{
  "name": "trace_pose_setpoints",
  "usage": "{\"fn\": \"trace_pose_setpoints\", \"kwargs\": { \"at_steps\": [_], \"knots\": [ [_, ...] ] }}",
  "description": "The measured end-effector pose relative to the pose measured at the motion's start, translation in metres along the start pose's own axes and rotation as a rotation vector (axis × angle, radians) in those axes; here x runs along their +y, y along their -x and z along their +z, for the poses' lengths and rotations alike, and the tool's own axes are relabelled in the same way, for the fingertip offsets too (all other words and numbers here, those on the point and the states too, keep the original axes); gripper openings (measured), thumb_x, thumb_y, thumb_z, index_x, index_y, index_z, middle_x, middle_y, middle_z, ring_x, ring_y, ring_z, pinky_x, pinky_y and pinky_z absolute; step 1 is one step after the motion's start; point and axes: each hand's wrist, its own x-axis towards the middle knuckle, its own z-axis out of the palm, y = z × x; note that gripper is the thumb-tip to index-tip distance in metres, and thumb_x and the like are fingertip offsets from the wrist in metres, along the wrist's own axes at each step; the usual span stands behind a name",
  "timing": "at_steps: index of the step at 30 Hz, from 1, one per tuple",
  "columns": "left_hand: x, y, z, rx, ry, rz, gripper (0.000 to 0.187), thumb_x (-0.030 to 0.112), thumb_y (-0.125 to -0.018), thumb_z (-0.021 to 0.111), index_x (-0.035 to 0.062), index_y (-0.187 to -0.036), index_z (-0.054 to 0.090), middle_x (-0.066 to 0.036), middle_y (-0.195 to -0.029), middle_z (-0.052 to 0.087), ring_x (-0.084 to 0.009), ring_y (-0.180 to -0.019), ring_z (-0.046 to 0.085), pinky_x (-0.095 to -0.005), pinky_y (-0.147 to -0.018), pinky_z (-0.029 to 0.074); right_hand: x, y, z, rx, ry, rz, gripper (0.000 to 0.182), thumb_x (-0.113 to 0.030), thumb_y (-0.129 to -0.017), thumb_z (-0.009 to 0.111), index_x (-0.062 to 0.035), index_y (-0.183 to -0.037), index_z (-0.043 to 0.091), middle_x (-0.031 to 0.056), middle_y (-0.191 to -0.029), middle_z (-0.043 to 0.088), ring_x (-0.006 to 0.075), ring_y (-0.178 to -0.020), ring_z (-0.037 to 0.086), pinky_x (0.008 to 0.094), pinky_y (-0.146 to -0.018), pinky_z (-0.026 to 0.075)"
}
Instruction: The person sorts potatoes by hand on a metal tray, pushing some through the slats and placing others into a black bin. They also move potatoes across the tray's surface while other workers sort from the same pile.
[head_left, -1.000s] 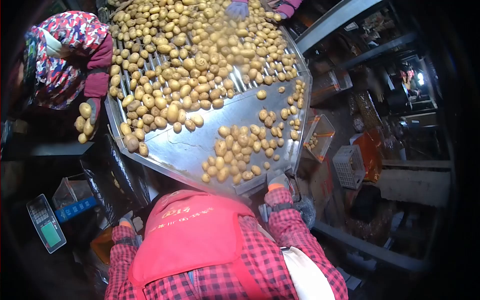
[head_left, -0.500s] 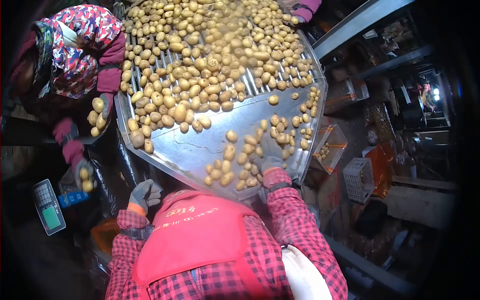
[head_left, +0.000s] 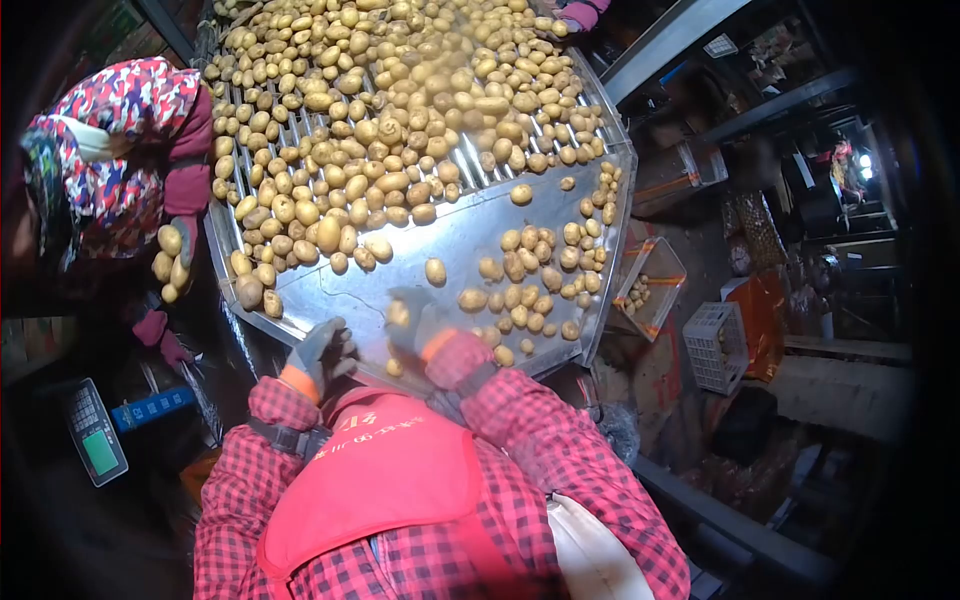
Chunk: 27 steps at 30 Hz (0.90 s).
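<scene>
My left hand [head_left: 322,355], in a grey glove with an orange cuff, is at the front edge of the metal sorting table [head_left: 345,285]. Its fingers are spread and slightly bent, with no potato visible in them. My right hand [head_left: 420,325], also gloved, is smeared by motion above the table's front part, just right of the left hand. A blurred potato [head_left: 398,313] is at its fingers; whether they grip it or push it does not show. Another potato [head_left: 395,367] lies below, by the front edge. Loose potatoes [head_left: 515,295] are scattered to the right.
A thick layer of potatoes [head_left: 390,130] covers the rollers behind the plate. At left, a co-worker [head_left: 125,130] holds several potatoes; another person's sleeve [head_left: 582,14] is at the far right corner. A scale [head_left: 97,435] is at left, a grey crate [head_left: 716,347] at right.
My right hand has swept left from the right-hand potatoes towards my left hand. My left hand has moved up to the table edge. The potato cluster at the front middle is mostly gone from there.
</scene>
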Motion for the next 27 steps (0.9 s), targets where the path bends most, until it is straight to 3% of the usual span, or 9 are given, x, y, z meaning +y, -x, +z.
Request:
{"fn": "trace_pose_setpoints", "kwargs": {
  "at_steps": [3, 6, 7, 9, 10, 16, 20, 23, 27],
  "knots": [
    [-0.01, 0.019, 0.042, -0.046, 0.187, -0.119, 0.044, 0.045, -0.098, 0.062, 0.0101, -0.125, 0.059, -0.013, -0.119, 0.065, -0.0268, -0.099, 0.067, -0.0414, -0.075, 0.059, -0.043, 0.027, -0.042, -0.285, -0.239, -0.093, 0.061, -0.033, -0.08, 0.074, -0.0114, -0.135, 0.058, 0.0195, -0.124, 0.065, 0.0359, -0.105, 0.066, 0.0434, -0.095, 0.052],
    [-0.019, 0.021, 0.029, -0.065, 0.133, -0.203, 0.041, 0.047, -0.1, 0.058, 0.0102, -0.117, 0.062, -0.016, -0.107, 0.069, -0.0283, -0.088, 0.069, -0.0417, -0.066, 0.058, 0.029, -0.001, -0.036, 0.151, 0.046, -0.024, 0.059, -0.03, -0.084, 0.071, -0.0064, -0.136, 0.055, 0.0151, -0.118, 0.066, 0.0327, -0.102, 0.066, 0.0426, -0.092, 0.052],
    [-0.023, 0.021, 0.02, -0.053, 0.065, -0.221, 0.04, 0.047, -0.1, 0.057, 0.0101, -0.114, 0.062, -0.017, -0.102, 0.07, -0.0289, -0.083, 0.07, -0.0421, -0.063, 0.057, 0.093, -0.024, -0.004, 0.201, 0.384, 0.411, 0.056, -0.028, -0.085, 0.07, -0.0073, -0.135, 0.056, 0.0139, -0.118, 0.066, 0.0342, -0.104, 0.065, 0.0438, -0.093, 0.051],
    [-0.025, 0.021, 0.013, -0.056, 0.151, -0.191, 0.041, 0.044, -0.1, 0.057, 0.0043, -0.108, 0.063, -0.016, -0.09, 0.071, -0.0306, -0.073, 0.069, -0.0432, -0.062, 0.057, 0.146, -0.026, -0.022, 0.468, 0.763, 0.416, 0.045, -0.024, -0.085, 0.068, -0.0104, -0.127, 0.061, 0.0112, -0.118, 0.065, 0.0357, -0.108, 0.062, 0.0458, -0.096, 0.049],
    [-0.029, 0.017, 0.005, -0.06, 0.19, -0.175, 0.043, 0.043, -0.1, 0.058, 0.0016, -0.109, 0.062, -0.016, -0.09, 0.07, -0.0303, -0.073, 0.069, -0.0433, -0.063, 0.058, 0.148, -0.011, -0.062, 0.674, 0.777, -0.026, 0.037, -0.022, -0.085, 0.067, -0.0126, -0.121, 0.065, 0.0096, -0.117, 0.064, 0.0356, -0.11, 0.061, 0.0465, -0.098, 0.048],
    [-0.035, 0.016, 0.008, -0.149, 0.238, -0.166, 0.043, 0.041, -0.101, 0.057, -0.0012, -0.105, 0.063, -0.017, -0.095, 0.069, -0.0311, -0.081, 0.069, -0.0432, -0.073, 0.059, 0.141, -0.021, -0.084, 0.154, 0.592, 0.127, 0.031, -0.022, -0.08, 0.069, -0.0126, -0.11, 0.068, 0.0127, -0.117, 0.064, 0.0343, -0.113, 0.061, 0.0446, -0.098, 0.049],
    [-0.031, 0.023, 0.006, -0.188, 0.2, -0.12, 0.042, 0.04, -0.102, 0.055, -0.0015, -0.104, 0.064, -0.018, -0.098, 0.068, -0.0318, -0.084, 0.068, -0.0436, -0.078, 0.058, 0.117, -0.003, -0.107, 0.369, 0.259, 0.345, 0.028, -0.017, -0.083, 0.064, -0.0097, -0.11, 0.07, 0.0171, -0.118, 0.066, 0.0339, -0.112, 0.063, 0.0437, -0.097, 0.05],
    [-0.031, 0.026, -0.006, -0.16, 0.182, -0.112, 0.042, 0.039, -0.103, 0.054, -0.0021, -0.101, 0.064, -0.018, -0.098, 0.068, -0.0323, -0.084, 0.068, -0.0438, -0.079, 0.058, 0.205, 0.006, -0.136, 0.672, -0.021, 0.352, 0.033, -0.026, -0.082, 0.069, -0.0099, -0.111, 0.072, 0.0171, -0.115, 0.069, 0.0354, -0.109, 0.066, 0.044, -0.095, 0.052],
    [-0.035, 0.022, -0.008, -0.15, 0.167, -0.16, 0.039, 0.035, -0.103, 0.054, -0.0021, -0.097, 0.064, -0.015, -0.093, 0.067, -0.0307, -0.084, 0.067, -0.0438, -0.079, 0.058, 0.202, 0.022, -0.165, 0.449, 0.241, 0.629, 0.047, -0.037, -0.082, 0.074, -0.0043, -0.115, 0.07, 0.0204, -0.12, 0.069, 0.0346, -0.109, 0.067, 0.0423, -0.094, 0.052]
  ]
}}
